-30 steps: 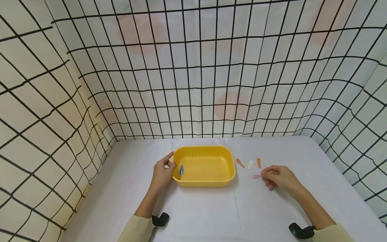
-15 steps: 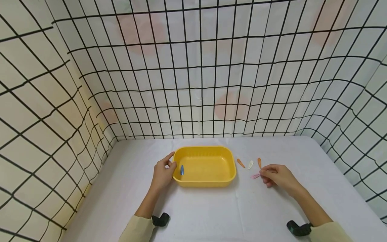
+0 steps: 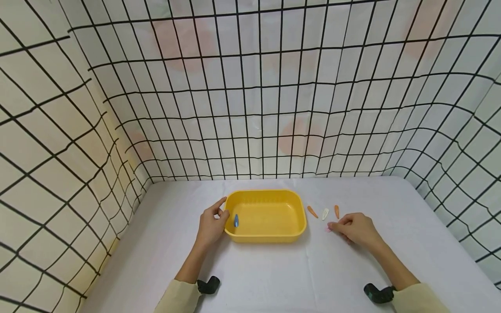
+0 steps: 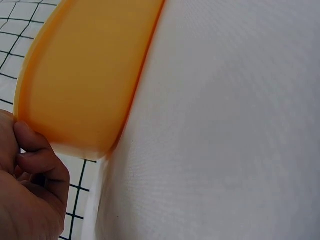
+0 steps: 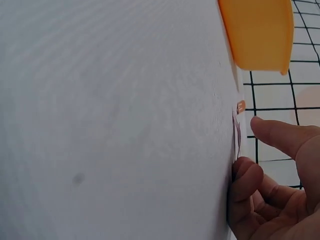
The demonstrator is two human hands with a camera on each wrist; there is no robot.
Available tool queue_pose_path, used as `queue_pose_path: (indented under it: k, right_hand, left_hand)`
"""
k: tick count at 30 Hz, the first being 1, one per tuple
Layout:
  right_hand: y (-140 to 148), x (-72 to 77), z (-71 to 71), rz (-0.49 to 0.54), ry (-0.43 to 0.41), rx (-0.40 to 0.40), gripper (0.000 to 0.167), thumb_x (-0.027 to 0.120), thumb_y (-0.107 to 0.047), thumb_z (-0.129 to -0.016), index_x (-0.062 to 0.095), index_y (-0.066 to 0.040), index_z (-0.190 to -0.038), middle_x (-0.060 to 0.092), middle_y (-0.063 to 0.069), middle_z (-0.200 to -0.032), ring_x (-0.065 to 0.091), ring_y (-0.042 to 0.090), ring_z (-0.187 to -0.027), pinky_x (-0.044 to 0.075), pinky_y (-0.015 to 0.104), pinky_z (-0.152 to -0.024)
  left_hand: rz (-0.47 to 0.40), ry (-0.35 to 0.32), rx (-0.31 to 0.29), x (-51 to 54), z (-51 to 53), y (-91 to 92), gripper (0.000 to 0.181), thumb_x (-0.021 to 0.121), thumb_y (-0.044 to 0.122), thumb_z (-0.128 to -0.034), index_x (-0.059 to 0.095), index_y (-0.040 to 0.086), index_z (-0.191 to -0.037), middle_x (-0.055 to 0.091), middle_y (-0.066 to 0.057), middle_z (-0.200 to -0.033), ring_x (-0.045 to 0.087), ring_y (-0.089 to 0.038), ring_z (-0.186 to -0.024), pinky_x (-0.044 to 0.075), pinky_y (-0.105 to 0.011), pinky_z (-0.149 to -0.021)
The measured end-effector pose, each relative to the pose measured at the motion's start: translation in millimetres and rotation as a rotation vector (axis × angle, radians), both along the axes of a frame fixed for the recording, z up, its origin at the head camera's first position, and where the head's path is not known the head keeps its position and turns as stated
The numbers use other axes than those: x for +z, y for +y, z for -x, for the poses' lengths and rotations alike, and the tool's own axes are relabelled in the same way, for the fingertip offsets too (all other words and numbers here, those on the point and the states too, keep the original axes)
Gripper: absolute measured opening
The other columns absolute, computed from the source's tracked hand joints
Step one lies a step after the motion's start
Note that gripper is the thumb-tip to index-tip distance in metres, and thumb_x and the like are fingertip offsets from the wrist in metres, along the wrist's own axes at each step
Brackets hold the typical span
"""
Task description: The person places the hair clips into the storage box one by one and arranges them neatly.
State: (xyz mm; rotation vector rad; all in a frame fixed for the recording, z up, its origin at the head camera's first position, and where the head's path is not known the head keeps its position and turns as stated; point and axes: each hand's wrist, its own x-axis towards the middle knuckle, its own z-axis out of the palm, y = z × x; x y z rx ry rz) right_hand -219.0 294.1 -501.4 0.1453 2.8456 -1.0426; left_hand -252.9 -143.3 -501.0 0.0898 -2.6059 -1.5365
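A yellow plastic tray (image 3: 266, 238) stands on the white-covered table, with a blue hair clip (image 3: 236, 220) lying inside near its left wall. My left hand (image 3: 211, 224) grips the tray's left edge; in the left wrist view its fingers (image 4: 35, 140) meet the wall at the corner. My right hand (image 3: 358, 230) is over a pink hair clip (image 3: 328, 228), mostly hiding it from above. In the right wrist view, this clip (image 5: 237, 135) lies on the cloth by the curled fingers (image 5: 247, 177), while the thumb (image 5: 275, 134) is held apart from them.
Between tray and right hand lie an orange hair clip (image 3: 312, 211), a white one (image 3: 325, 214) and another orange one (image 3: 337, 211). A black wire grid (image 3: 250, 115) encloses the table at the back and sides. Black devices (image 3: 208, 285) are worn on both wrists.
My right hand has shifted left over the pink clip, which shows less than before. The left hand stays at the tray's edge, and the other clips lie as they did.
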Motion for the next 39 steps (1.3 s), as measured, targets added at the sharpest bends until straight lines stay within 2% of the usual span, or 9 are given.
queue_pose_path:
  k: [4,9,19,26,33,39]
  right_hand:
    - [-4.6,1.8,-0.9,-0.024,0.004,-0.025,0.042,0.080,-0.047,-0.084,0.071,-0.006,-0.084,0.057,0.000,-0.061,0.054,0.016,-0.055,0.039,0.027,-0.052]
    - [-6.0,0.8,-0.7,-0.017,0.000,-0.026,0.038,0.084,-0.041,-0.082,0.071,-0.006,-0.087,0.060,0.000,-0.065,0.055,0.016,-0.055,0.042,0.027,-0.052]
    - [-2.3,3.8,-1.1,0.024,0.006,-0.005,0.024,0.078,-0.025,-0.084,0.072,-0.003,-0.093,0.067,-0.002,-0.066,0.060,0.015,-0.056,0.047,0.029,-0.054]
    - [-1.4,4.1,-0.9,0.003,0.018,-0.014,0.030,0.080,-0.030,-0.086,0.073,-0.002,-0.094,0.065,-0.002,-0.062,0.060,0.014,-0.053,0.044,0.029,-0.054]
    - [-0.9,5.1,-2.1,0.018,0.030,-0.007,0.025,0.080,-0.021,-0.085,0.074,0.001,-0.095,0.067,-0.002,-0.062,0.062,0.013,-0.054,0.046,0.028,-0.054]
    - [-1.3,5.2,-1.9,0.049,0.026,-0.011,0.023,0.080,-0.018,-0.084,0.075,0.002,-0.095,0.072,0.000,-0.069,0.064,0.012,-0.060,0.051,0.026,-0.053]
  left_hand:
    - [-0.001,-0.005,0.000,-0.3,0.0,0.2,0.051,0.064,0.020,-0.0964,0.060,0.021,-0.147,0.053,-0.003,-0.082,0.044,-0.014,-0.056,0.040,-0.019,-0.049]
    - [-0.007,-0.003,-0.002,0.4,-0.3,-0.1,0.051,0.064,0.020,-0.0967,0.059,0.020,-0.147,0.052,-0.003,-0.083,0.043,-0.014,-0.054,0.040,-0.019,-0.048]
    - [-0.014,-0.010,0.008,1.0,-0.9,0.2,0.050,0.064,0.020,-0.0968,0.059,0.021,-0.147,0.053,-0.003,-0.083,0.045,-0.015,-0.057,0.040,-0.019,-0.049]
    - [-0.016,0.004,-0.002,1.7,-1.2,0.9,0.050,0.064,0.020,-0.0965,0.060,0.020,-0.147,0.053,-0.003,-0.082,0.044,-0.014,-0.056,0.040,-0.019,-0.049]
    - [-0.014,0.005,-0.004,3.1,-2.9,1.3,0.051,0.064,0.020,-0.0965,0.059,0.019,-0.147,0.053,-0.003,-0.082,0.044,-0.015,-0.056,0.040,-0.019,-0.049]
    - [-0.007,0.005,-0.003,2.9,-2.5,1.2,0.051,0.064,0.020,-0.0966,0.059,0.019,-0.147,0.053,-0.003,-0.081,0.044,-0.015,-0.056,0.040,-0.019,-0.049]
